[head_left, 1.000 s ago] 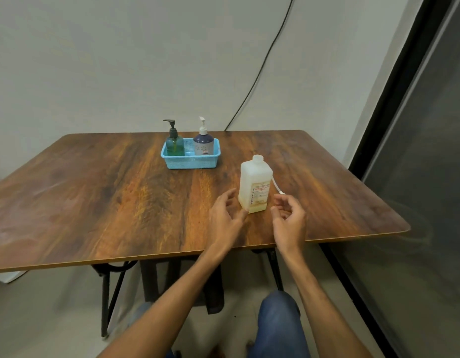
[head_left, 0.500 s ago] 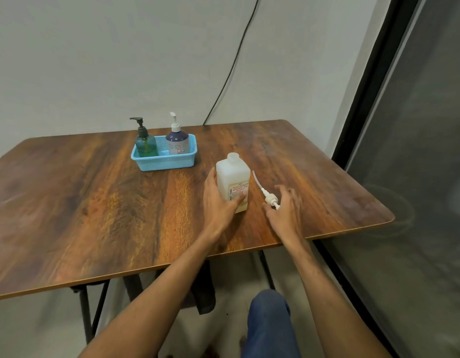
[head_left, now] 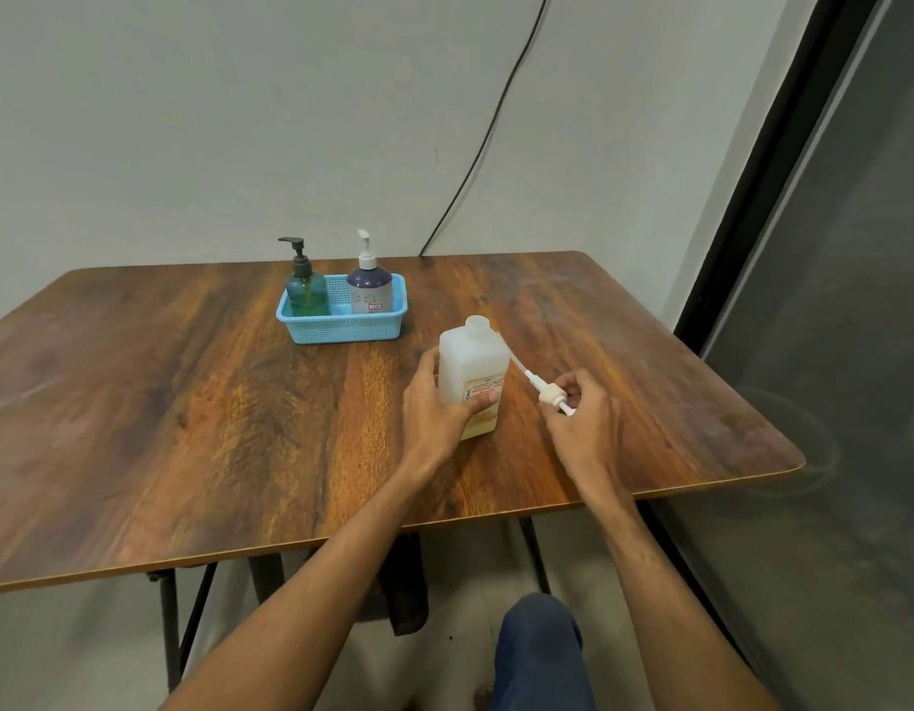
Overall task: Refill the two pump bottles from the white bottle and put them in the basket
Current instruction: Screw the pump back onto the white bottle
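The open white bottle, toward the tabletop's front right edge, is gripped by the fingers of the left hand, its label partly covered. A pump head is pinched by the fingers of the right hand, its tube's end hidden behind the bottle.

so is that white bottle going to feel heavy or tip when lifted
Probably light: the white bottle looks translucent, with yellowish liquid only near its base. Likely steady, given its squarish body and the left hand gripping it. Its mouth is open, so tilting could spill.
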Tool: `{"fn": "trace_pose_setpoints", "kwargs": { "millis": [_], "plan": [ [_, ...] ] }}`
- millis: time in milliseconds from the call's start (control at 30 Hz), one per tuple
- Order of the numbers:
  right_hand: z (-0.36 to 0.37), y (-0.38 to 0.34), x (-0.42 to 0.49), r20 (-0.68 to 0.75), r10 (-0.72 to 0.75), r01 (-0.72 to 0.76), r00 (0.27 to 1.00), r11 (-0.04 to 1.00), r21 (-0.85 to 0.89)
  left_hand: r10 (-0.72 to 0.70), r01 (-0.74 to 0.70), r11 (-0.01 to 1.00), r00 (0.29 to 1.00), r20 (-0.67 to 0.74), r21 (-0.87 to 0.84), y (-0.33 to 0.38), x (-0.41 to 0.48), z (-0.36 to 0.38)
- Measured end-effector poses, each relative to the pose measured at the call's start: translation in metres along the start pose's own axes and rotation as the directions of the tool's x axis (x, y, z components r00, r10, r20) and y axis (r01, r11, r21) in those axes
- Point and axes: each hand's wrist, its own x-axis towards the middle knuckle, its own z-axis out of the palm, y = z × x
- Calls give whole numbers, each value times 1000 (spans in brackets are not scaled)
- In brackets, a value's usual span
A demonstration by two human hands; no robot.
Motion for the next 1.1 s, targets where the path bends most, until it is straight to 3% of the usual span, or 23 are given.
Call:
{"fn": "trace_pose_setpoints", "kwargs": {
  "millis": [367, 667, 1100],
  "plan": [
    [-83, -97, 22, 0, -109, 105, 994, 954, 279, 7, -8, 1000, 999, -35, -29, -5, -6, -26],
    [-122, -164, 35, 22, -255, 236, 967, 923, 304, 9, -8, 1000, 997, -76, 15, -15, 5, -43],
    [-102, -193, 43, 146, -353, 323, 924, 927, 192, 8, -4, 999, 996, -93, 47, -18, 8, -54]
  ]
}}
